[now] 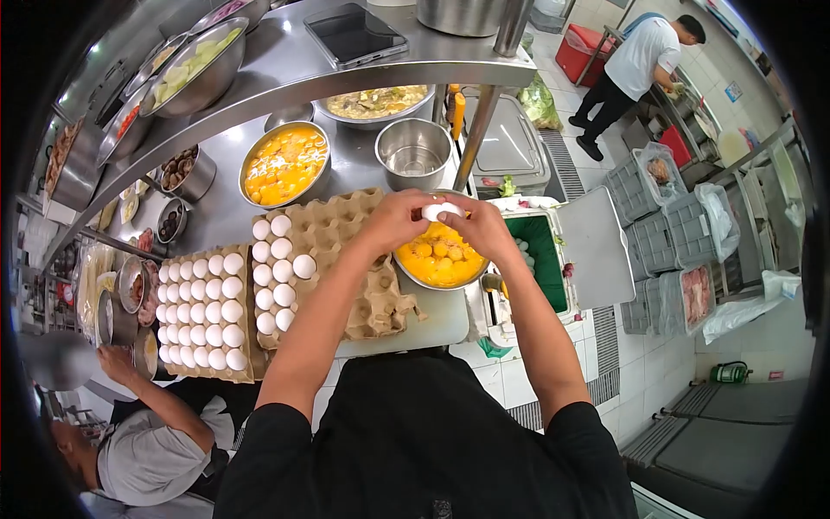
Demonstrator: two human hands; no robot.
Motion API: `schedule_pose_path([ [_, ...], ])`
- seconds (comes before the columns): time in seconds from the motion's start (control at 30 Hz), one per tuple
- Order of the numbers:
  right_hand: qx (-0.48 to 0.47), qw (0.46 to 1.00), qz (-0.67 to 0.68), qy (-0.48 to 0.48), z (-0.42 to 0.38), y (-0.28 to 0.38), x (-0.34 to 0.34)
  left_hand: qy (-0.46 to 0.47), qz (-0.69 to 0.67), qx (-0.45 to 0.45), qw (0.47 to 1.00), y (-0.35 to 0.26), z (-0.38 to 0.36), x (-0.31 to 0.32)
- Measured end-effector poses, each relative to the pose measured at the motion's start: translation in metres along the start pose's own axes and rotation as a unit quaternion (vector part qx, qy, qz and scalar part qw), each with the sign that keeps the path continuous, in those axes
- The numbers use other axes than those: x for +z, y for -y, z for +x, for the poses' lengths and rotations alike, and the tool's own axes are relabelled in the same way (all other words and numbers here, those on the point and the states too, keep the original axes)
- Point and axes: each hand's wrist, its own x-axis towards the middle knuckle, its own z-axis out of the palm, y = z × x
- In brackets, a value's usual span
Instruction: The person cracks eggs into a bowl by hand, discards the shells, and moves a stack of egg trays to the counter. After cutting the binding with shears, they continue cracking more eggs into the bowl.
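A white egg (442,211) is pinched between my left hand (399,223) and my right hand (481,227), the fingers of both closed around it. Right below is a metal bowl (406,270) of cracked eggs (443,258), many yolks whole; my hands and wrists cover part of its rim. To my left lies a cardboard egg tray (337,223), mostly bare cups, with several white eggs (282,272) along its left side. Beside it, another tray is full of white eggs (201,311).
Behind the trays stand a second bowl of cracked eggs (285,164) and a bare steel pot (413,154). A metal shelf (346,82) crosses above. A green-lined bin (543,268) is at my right. One co-worker (156,445) is close at left, another (644,65) far right.
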Motion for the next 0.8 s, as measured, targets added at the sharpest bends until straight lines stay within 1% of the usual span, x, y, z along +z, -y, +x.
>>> schedule_pose_path([
  [0.03,-0.065,0.996,-0.035,-0.051,0.000,-0.008,0.006,-0.002,0.000,-0.002,1.000,-0.004,0.000,0.003],
  [0.07,-0.067,0.996,-0.033,-0.047,-0.001,-0.010,0.006,-0.033,0.030,0.017,0.999,-0.009,0.003,0.010],
  [0.1,-0.003,0.997,0.062,-0.041,-0.003,-0.009,0.006,-0.066,0.062,0.033,0.995,-0.017,0.004,0.016],
  [0.13,0.059,0.985,0.157,-0.030,-0.003,-0.007,0.005,-0.062,-0.025,0.061,0.996,-0.036,0.002,0.021],
  [0.2,0.073,0.980,0.171,-0.069,-0.006,-0.013,-0.009,-0.074,-0.047,0.085,0.992,-0.073,-0.012,0.006],
  [0.23,0.072,0.988,0.097,-0.098,-0.011,-0.019,-0.021,-0.082,-0.039,0.076,0.993,-0.064,-0.022,-0.011],
  [0.27,0.072,0.989,0.023,-0.131,-0.018,-0.029,-0.034,-0.088,0.019,0.050,0.995,-0.051,-0.036,-0.036],
  [0.3,-0.001,0.973,-0.066,-0.221,-0.023,-0.053,-0.041,-0.092,0.076,0.026,0.993,-0.041,-0.053,-0.060],
  [0.33,-0.071,0.935,-0.153,-0.311,-0.026,-0.071,-0.042,-0.077,0.157,-0.061,0.983,-0.034,-0.075,-0.085],
  [0.37,-0.071,0.936,-0.147,-0.313,-0.032,-0.066,-0.044,-0.061,0.235,-0.145,0.959,-0.029,-0.098,-0.109],
  [0.4,0.011,0.957,-0.095,-0.274,-0.040,-0.053,-0.053,-0.024,0.249,-0.206,0.946,-0.019,-0.120,-0.123],
  [0.43,0.093,0.967,-0.043,-0.232,-0.043,-0.046,-0.056,0.012,0.261,-0.266,0.928,-0.007,-0.140,-0.130],
  [0.47,0.093,0.968,-0.042,-0.231,-0.041,-0.046,-0.048,0.012,0.261,-0.267,0.928,0.003,-0.154,-0.127],
  [0.53,0.042,0.985,0.062,-0.154,-0.036,-0.038,-0.020,-0.032,0.356,-0.139,0.923,0.019,-0.174,-0.118],
  [0.57,0.040,0.990,0.057,-0.122,-0.035,-0.015,-0.005,-0.031,0.353,-0.132,0.926,0.016,-0.173,-0.121],
  [0.6,0.040,0.994,0.051,-0.092,-0.036,0.011,0.013,-0.062,0.276,-0.195,0.939,0.008,-0.170,-0.125],
  [0.63,-0.048,0.996,0.054,-0.060,-0.033,0.014,0.035,-0.090,0.195,-0.256,0.943,-0.001,-0.163,-0.127],
  [0.67,-0.121,0.990,0.049,-0.055,-0.032,0.028,0.056,-0.086,0.191,-0.249,0.946,-0.010,-0.155,-0.124],
  [0.7,-0.168,0.984,0.012,-0.053,-0.035,0.051,0.068,-0.084,0.009,-0.240,0.967,-0.021,-0.144,-0.117],
  [0.73,-0.216,0.975,-0.026,-0.050,-0.037,0.068,0.075,-0.079,-0.173,-0.224,0.956,-0.029,-0.133,-0.108],
  [0.77,-0.216,0.974,-0.031,-0.052,-0.034,0.070,0.080,-0.040,-0.214,-0.206,0.954,-0.032,-0.120,-0.096],
  [0.8,-0.234,0.971,-0.007,-0.050,-0.030,0.066,0.086,-0.038,-0.216,-0.201,0.955,-0.036,-0.107,-0.080],
])
